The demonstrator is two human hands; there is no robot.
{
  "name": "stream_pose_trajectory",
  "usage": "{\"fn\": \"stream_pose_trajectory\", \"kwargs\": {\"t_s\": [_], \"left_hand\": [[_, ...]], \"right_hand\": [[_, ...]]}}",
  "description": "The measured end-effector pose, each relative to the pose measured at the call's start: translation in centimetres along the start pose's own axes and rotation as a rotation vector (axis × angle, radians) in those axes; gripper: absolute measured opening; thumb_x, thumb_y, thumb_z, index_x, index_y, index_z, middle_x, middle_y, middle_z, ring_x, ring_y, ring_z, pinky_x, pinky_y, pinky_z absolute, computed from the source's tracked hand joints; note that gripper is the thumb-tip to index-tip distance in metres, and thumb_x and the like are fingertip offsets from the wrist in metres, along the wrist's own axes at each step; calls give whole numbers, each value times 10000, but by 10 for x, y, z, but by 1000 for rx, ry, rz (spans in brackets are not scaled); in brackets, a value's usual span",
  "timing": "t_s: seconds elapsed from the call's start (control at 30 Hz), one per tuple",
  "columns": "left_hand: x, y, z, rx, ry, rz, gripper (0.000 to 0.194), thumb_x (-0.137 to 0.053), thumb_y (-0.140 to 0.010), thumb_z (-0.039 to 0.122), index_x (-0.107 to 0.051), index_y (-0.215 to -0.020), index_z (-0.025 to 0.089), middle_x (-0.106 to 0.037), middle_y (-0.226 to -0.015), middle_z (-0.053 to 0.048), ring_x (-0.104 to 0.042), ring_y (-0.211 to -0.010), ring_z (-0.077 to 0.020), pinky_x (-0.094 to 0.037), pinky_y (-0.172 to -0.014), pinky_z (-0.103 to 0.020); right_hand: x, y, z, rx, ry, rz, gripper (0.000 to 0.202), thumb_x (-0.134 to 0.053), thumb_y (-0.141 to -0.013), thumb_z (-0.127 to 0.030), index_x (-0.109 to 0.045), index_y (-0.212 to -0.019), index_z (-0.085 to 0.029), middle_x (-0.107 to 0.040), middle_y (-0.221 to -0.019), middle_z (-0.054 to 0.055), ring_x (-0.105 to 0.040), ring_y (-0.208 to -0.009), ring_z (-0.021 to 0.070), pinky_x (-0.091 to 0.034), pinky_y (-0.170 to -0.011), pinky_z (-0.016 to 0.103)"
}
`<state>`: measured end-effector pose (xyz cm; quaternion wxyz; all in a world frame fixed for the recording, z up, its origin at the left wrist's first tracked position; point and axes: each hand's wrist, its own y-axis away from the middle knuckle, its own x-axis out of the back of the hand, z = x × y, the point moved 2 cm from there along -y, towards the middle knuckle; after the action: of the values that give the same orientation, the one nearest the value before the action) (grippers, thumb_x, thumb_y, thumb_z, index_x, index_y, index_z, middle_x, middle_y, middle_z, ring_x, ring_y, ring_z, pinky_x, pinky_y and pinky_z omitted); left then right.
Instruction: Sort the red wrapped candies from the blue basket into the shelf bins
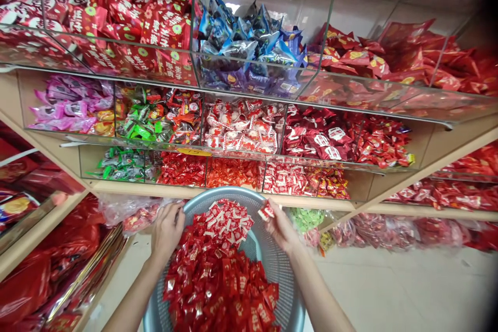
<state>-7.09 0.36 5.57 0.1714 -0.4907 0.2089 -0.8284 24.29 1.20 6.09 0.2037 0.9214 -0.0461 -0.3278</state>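
Note:
A grey-blue plastic basket (286, 282) with perforated walls is in front of me, at the bottom middle. Red wrapped candies (221, 290) fill its near part, and a smaller heap of red-and-white wrapped candies (229, 222) lies towards the far side. My left hand (168, 228) is closed at the basket's left rim, its fingertips partly hidden. Over the right rim, my right hand (280, 225) pinches red-and-white candy pieces (266, 211) between thumb and fingers; I cannot tell how many.
Beyond the basket, tiered shelves with clear dividers hold candies, among them red-and-white ones (286, 179), orange-red ones (232, 173) and blue packets (249, 36). A wooden shelf edge (311, 202) runs just behind the basket. Bagged goods (361, 231) lie below, above a pale tiled floor (408, 280).

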Motion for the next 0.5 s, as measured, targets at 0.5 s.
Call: {"fn": "stream_pose_trajectory", "kwargs": {"t_s": [0.5], "left_hand": [[-34, 53, 113, 25, 430, -299, 280, -557, -821, 343, -578, -1079, 235, -641, -1072, -46, -604, -1000, -185, -507, -858, -341]], "right_hand": [[-43, 20, 77, -24, 47, 3, 357, -739, -657, -460, -631, -831, -167, -682, -724, 11, -596, -564, 112, -438, -470, 188]]}}
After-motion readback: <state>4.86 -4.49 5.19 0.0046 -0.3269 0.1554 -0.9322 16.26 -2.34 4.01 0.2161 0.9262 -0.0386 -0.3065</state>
